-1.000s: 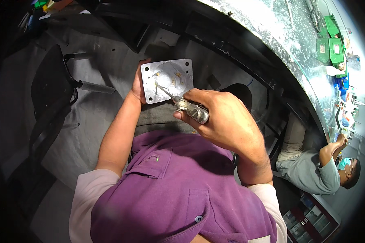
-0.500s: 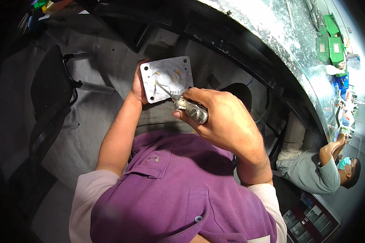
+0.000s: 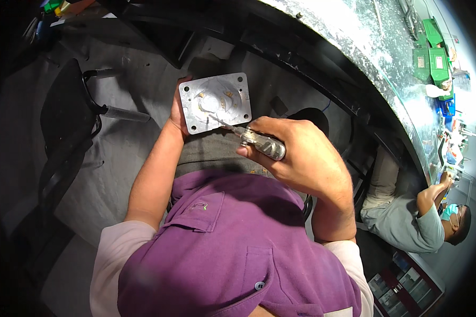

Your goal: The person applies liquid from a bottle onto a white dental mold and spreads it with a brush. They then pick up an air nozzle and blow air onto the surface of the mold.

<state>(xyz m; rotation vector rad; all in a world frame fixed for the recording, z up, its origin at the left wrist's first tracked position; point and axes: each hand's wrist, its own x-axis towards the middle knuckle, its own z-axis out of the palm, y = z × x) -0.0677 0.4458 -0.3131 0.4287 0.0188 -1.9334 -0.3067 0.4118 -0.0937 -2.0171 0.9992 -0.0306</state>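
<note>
A square silver metal plate (image 3: 232,112) with corner holes and a round recess in its middle is tilted up above my lap. My left hand (image 3: 179,108) grips its left edge, with most of the fingers hidden behind it. In my right hand (image 3: 296,153) is a silver hand-held tool (image 3: 264,145) with a thin rod-like tip. The tip points at the lower part of the plate's recess; whether it touches the metal I cannot tell. Small yellowish marks show inside the recess.
A worn workbench (image 3: 349,31) curves along the top and right, with green bins (image 3: 438,66) at its far side. A black chair (image 3: 69,111) stands at the left. Another person (image 3: 407,219) in a grey shirt sits at the right by the bench.
My right hand and the tool have shifted slightly right and down, and the tip has moved right across the recess. The plate has shifted slightly left in my left hand.
</note>
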